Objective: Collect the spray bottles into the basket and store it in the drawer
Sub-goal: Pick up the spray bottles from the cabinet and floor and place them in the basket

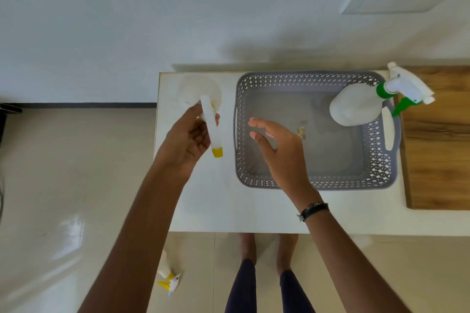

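Note:
A grey perforated basket (318, 184) stands on the white table (229, 208). A white spray bottle with a green and white trigger head (356, 107) lies in the basket's far right corner, its head sticking out over the rim. My left hand (187, 140) is shut on a slim white bottle with a yellow cap (212, 126), held just left of the basket above the table. My right hand (282, 152) hovers open over the basket's left half, fingers spread toward the slim bottle. Another spray bottle with a yellow and white head (166, 274) lies on the floor below the table's front left corner.
A wooden board (437, 150) covers the table's right end beside the basket. A small scrap (302, 131) lies on the basket floor. Pale floor tiles (63, 185) spread to the left, a white wall behind. My legs and feet (267, 262) stand at the table's front edge.

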`<state>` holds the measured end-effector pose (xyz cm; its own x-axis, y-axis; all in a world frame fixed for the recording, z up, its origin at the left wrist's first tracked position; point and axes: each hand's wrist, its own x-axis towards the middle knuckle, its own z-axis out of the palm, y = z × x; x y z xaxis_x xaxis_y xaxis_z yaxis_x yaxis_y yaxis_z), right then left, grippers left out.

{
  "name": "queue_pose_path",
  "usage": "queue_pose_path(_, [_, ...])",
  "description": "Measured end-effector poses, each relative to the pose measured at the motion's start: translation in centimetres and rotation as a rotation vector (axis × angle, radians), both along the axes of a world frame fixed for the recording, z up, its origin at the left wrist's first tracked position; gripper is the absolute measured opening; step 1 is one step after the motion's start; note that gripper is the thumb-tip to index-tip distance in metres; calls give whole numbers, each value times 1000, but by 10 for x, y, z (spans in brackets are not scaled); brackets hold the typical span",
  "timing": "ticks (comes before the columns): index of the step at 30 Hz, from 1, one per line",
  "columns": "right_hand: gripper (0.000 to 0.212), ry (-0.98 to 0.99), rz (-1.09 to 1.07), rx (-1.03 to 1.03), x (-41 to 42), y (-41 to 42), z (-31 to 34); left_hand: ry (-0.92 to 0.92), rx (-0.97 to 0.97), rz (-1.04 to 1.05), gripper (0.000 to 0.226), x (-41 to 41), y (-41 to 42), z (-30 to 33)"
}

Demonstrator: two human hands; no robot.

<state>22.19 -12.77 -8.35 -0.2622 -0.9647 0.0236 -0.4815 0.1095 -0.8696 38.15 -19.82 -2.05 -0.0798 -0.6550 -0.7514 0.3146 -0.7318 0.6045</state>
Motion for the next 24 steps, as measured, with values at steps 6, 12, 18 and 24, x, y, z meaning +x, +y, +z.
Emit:
queue_pose_path(6, [68,-133,-87,14,-7,0,12,247,110,-60,22,-57,28,44])
queue_pose_path(12, [69,8,-290,-20,-50,10,1,338,221,-120,27,-118,34,28])
queue_pose_path(18, [61,291,-355,68,-81,6,-35,325,320,-153,49,-164,18,-13])
queue_pose_path(24, [49,290,-383,65,-93,-9,-54,305,337,-106,53,-186,-6,-32])
